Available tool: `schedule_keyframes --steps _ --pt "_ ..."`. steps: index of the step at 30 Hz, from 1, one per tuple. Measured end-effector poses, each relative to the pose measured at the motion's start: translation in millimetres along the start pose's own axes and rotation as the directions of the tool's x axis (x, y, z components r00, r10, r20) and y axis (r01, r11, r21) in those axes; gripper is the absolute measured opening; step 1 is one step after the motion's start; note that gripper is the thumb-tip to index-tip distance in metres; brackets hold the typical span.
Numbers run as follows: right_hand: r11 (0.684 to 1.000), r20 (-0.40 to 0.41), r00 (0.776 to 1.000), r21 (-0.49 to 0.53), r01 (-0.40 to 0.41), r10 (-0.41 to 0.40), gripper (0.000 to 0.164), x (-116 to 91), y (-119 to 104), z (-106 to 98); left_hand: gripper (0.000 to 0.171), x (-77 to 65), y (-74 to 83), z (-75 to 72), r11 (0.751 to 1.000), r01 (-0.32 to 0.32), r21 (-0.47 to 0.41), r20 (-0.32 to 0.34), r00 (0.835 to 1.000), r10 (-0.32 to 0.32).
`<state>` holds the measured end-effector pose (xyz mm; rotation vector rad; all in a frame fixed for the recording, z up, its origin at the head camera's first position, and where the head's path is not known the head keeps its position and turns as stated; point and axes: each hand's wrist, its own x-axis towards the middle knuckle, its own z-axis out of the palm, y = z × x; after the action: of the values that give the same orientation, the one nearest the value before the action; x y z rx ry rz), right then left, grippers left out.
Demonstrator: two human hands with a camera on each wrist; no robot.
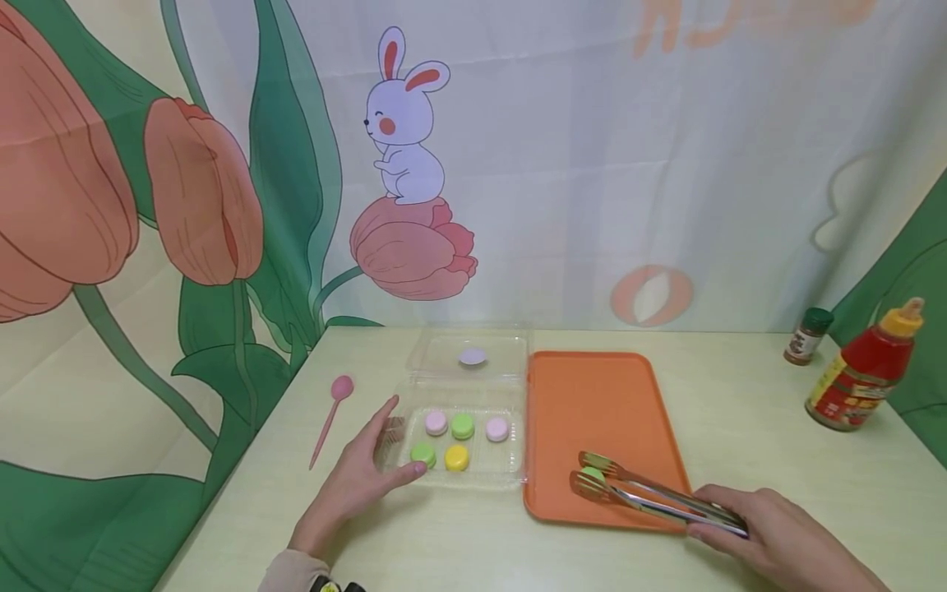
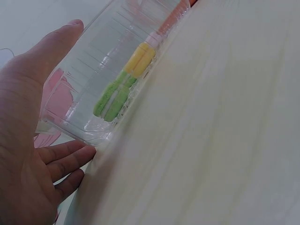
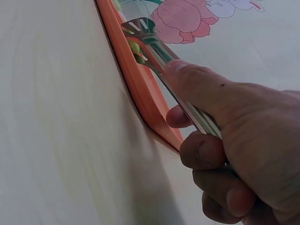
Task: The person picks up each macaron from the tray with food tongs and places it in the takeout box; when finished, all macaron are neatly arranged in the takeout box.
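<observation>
My right hand (image 1: 769, 526) holds metal tongs (image 1: 666, 497) by the handle, fingers curled round them in the right wrist view. A green macaron (image 1: 593, 474) is between the tong tips, at the near part of the orange tray (image 1: 592, 395). Whether it touches the tray cannot be told. My left hand (image 1: 362, 473) rests at the near left corner of a clear plastic container (image 1: 481, 473), thumb and fingers spread. Inside sit two pink macarons (image 1: 436, 423), two green macarons (image 1: 462, 426) and a yellow macaron (image 1: 456, 458).
The container's clear lid (image 1: 436, 353) lies folded back, with a pale oval spot (image 1: 473, 357) on it. A pink spoon (image 1: 333, 419) lies at the left. A red sauce bottle (image 1: 866, 370) and a small spice jar (image 1: 808, 337) stand at the right, before a printed curtain (image 1: 547, 164).
</observation>
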<state>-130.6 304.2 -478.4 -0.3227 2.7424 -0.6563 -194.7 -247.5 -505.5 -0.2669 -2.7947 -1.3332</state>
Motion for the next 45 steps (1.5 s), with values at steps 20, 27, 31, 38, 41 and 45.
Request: schedule_keyframes --steps 20,27,31,38,41,45 --pt "0.979 -0.143 0.969 0.006 0.203 -0.200 0.025 -3 -7 -9 0.117 -0.5 -2.6 -0.6 1.000 -0.003 -0.008 -0.002 1.000 0.003" --pt "0.937 -0.236 0.909 -0.024 0.348 -0.344 0.015 5 -30 -21 0.117 0.4 -3.6 -0.6 1.000 -0.004 -0.009 -0.002 1.000 0.004" --pt "0.912 -0.252 0.879 -0.033 0.409 -0.404 0.013 13 -44 -25 0.116 -0.3 -1.3 0.2 1.000 -0.006 -0.010 -0.002 1.000 0.006" --pt "0.875 -0.217 0.852 -0.022 0.483 -0.476 0.010 34 -68 -27 0.115 -0.8 -0.3 0.5 1.000 -0.007 -0.009 0.000 1.000 0.007" --pt "0.887 -0.175 0.873 -0.004 0.461 -0.455 0.016 43 -79 -28 0.115 -0.2 -0.8 0.4 1.000 -0.006 -0.006 0.000 1.000 0.006" --pt "0.894 -0.124 0.886 -0.033 0.447 -0.447 0.026 53 -93 -29 0.116 0.2 -1.9 0.1 1.000 -0.009 -0.008 0.001 1.000 0.009"
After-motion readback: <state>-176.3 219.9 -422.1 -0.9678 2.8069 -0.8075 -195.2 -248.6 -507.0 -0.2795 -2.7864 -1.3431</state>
